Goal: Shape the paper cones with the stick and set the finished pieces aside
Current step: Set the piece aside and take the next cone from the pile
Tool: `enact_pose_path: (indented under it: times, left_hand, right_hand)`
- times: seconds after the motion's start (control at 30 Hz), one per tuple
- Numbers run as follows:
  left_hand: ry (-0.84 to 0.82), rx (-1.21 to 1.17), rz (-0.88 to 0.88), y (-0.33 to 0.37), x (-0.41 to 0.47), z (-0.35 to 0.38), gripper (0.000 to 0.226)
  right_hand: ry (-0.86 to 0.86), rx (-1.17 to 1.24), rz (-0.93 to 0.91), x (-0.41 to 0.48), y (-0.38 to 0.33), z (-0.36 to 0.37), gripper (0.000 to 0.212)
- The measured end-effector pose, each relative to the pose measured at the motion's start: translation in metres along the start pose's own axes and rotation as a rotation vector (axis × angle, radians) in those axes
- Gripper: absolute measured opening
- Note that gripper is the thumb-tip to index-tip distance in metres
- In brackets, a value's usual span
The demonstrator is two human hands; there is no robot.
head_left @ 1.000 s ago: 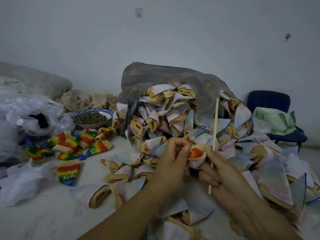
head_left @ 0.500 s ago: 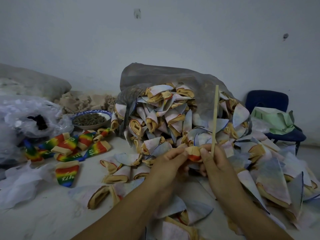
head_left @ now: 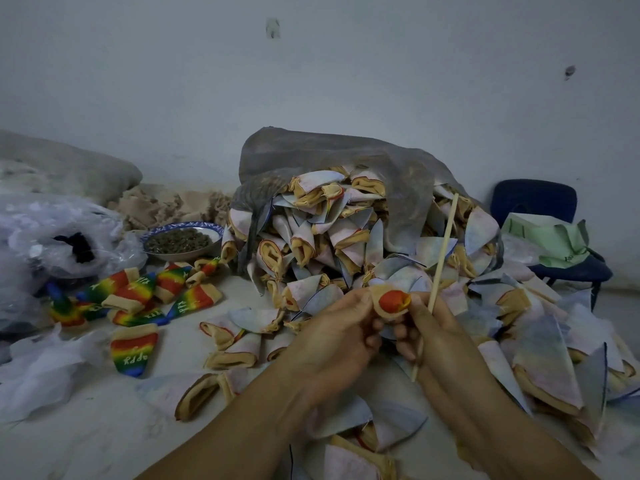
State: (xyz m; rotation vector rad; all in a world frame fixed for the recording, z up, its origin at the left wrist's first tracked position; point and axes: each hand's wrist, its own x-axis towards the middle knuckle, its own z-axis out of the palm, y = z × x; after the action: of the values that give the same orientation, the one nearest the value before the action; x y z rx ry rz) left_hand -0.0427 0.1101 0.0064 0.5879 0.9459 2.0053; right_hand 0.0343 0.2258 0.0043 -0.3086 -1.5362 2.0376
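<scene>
Both hands meet over the floor in front of a big heap of pale paper cones [head_left: 332, 237]. My left hand [head_left: 332, 337] grips one cone [head_left: 389, 301] whose red inside bulges out of its tan rim. My right hand [head_left: 436, 337] pinches that cone's other side and also holds a thin wooden stick [head_left: 441, 261], which points up and slightly right; its lower end shows below the palm. Rainbow-coloured finished cones [head_left: 138, 296] lie in a group at the left.
A grey sack [head_left: 346, 157] drapes over the heap. A patterned bowl of dark bits [head_left: 181, 239] stands left of it, with clear plastic bags [head_left: 52, 237] further left. A blue chair [head_left: 540, 223] carrying green paper sits at the right. Loose pale cones lie around my arms.
The cone has been turned further, so more of its red inside shows between my hands. The stick has slid down in my right hand, its lower end showing again.
</scene>
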Motion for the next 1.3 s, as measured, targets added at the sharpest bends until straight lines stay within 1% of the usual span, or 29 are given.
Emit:
enact_pose_path:
  times: [0.13, 0.23, 0.3, 0.37, 0.43, 0.47, 0.53, 0.57, 0.6, 0.67, 0.7, 0.77, 0.83, 0.87, 0.93, 1.0, 1.07, 1.13, 1.2, 1.3]
  left_hand:
    - [0.031, 0.018, -0.008, 0.001, 0.001, -0.001, 0.021]
    - [0.014, -0.011, -0.029, -0.002, 0.002, -0.003, 0.029]
    - [0.043, -0.042, -0.044, -0.004, 0.005, -0.005, 0.035]
    - [0.117, -0.019, -0.059, -0.006, 0.008, -0.009, 0.03]
    - [0.202, 0.184, -0.017, -0.01, 0.009, -0.012, 0.027]
    - [0.239, 0.334, 0.05, -0.012, 0.009, -0.013, 0.028]
    - [0.272, 0.594, 0.274, -0.01, 0.006, -0.01, 0.033]
    - [0.231, 0.669, 0.374, -0.007, 0.003, -0.008, 0.036]
    - [0.167, 0.723, 0.415, -0.005, 0.002, -0.005, 0.044]
    - [0.076, 0.736, 0.371, -0.007, 0.002, -0.004, 0.056]
    - [0.057, 0.73, 0.343, -0.009, 0.001, -0.004, 0.058]
    - [0.098, 0.718, 0.35, -0.012, 0.001, -0.006, 0.053]
    - [0.18, 0.618, 0.37, -0.008, 0.004, -0.008, 0.051]
    - [0.234, 0.5, 0.361, -0.003, 0.008, -0.01, 0.051]
    - [0.353, 0.172, 0.308, 0.01, 0.013, -0.016, 0.046]
    - [0.408, -0.105, 0.223, 0.022, 0.015, -0.024, 0.043]
    - [0.384, -0.298, 0.19, 0.03, 0.013, -0.032, 0.043]
    - [0.379, -0.418, 0.203, 0.035, 0.011, -0.038, 0.04]
    - [0.399, -0.493, 0.23, 0.037, 0.012, -0.042, 0.037]
    - [0.414, -0.547, 0.251, 0.041, 0.013, -0.045, 0.037]
  right_hand:
    - [0.004, 0.279, 0.179, 0.003, -0.003, 0.0, 0.019]
    - [-0.028, 0.456, 0.207, 0.003, -0.009, 0.001, 0.024]
    - [-0.103, 0.521, 0.24, 0.002, -0.011, 0.002, 0.027]
    - [-0.169, 0.499, 0.271, 0.002, -0.009, 0.003, 0.025]
    - [-0.13, 0.357, 0.217, 0.003, -0.006, 0.001, 0.022]
    - [-0.093, 0.298, 0.176, 0.005, -0.005, 0.0, 0.021]
    - [-0.034, 0.278, 0.139, 0.007, -0.005, -0.002, 0.019]
    - [-0.024, 0.296, 0.142, 0.008, -0.005, -0.004, 0.017]
    - [-0.032, 0.314, 0.152, 0.007, -0.005, -0.005, 0.016]
    - [-0.099, 0.313, 0.192, 0.003, -0.006, -0.003, 0.019]
    - [-0.135, 0.302, 0.214, 0.001, -0.005, -0.001, 0.022]
    - [-0.158, 0.237, 0.21, -0.002, -0.004, 0.001, 0.027]
    - [-0.114, 0.006, 0.112, -0.002, -0.002, -0.001, 0.032]
    - [-0.08, -0.157, 0.046, 0.0, -0.001, -0.002, 0.035]
    - [-0.047, -0.461, -0.069, 0.001, 0.002, -0.005, 0.036]
    - [-0.107, -0.679, -0.171, -0.002, 0.004, -0.007, 0.03]
    - [-0.186, -0.846, -0.26, -0.008, 0.007, -0.008, 0.025]
    - [-0.247, -1.005, -0.366, -0.01, 0.01, -0.009, 0.027]
    - [-0.29, -1.136, -0.424, -0.009, 0.01, -0.009, 0.029]
    - [-0.323, -1.223, -0.465, -0.008, 0.008, -0.011, 0.021]
